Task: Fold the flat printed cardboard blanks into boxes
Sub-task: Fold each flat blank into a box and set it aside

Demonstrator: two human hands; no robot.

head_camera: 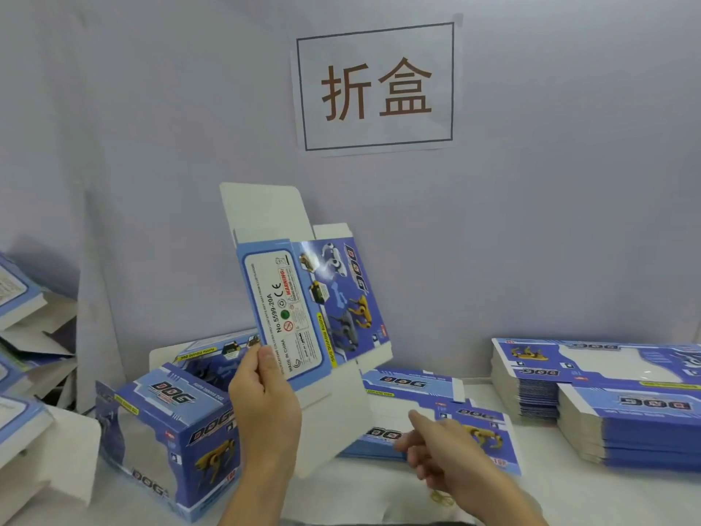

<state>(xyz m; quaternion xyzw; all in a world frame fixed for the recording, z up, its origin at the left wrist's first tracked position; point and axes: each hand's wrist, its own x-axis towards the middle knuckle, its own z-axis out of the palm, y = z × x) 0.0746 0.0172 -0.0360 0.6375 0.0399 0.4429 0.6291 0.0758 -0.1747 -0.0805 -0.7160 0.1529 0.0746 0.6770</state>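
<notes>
1. A pale wall (531, 203) fills the upper picture, and a paper sign (375, 87) with two brown characters is fixed to it at 12 o'clock.
2. A white table (550, 495) is seen along the bottom.
3. Two stacks of flat blanks (622, 404) are set at 3 o'clock, touching each other.
4. A folded box (170, 434) marked "DOG" is seen at 8 o'clock.
5. A held blank (303, 309) is raised upright and tilted at centre, its white flaps open above and below.
6. A loose blank (466, 423) lies flat at 5 o'clock.
7. The held blank's lower left edge is pinched by the left hand (265, 404).
8. The right hand (444, 449) is held open over the loose blank, gripping nothing.
</notes>
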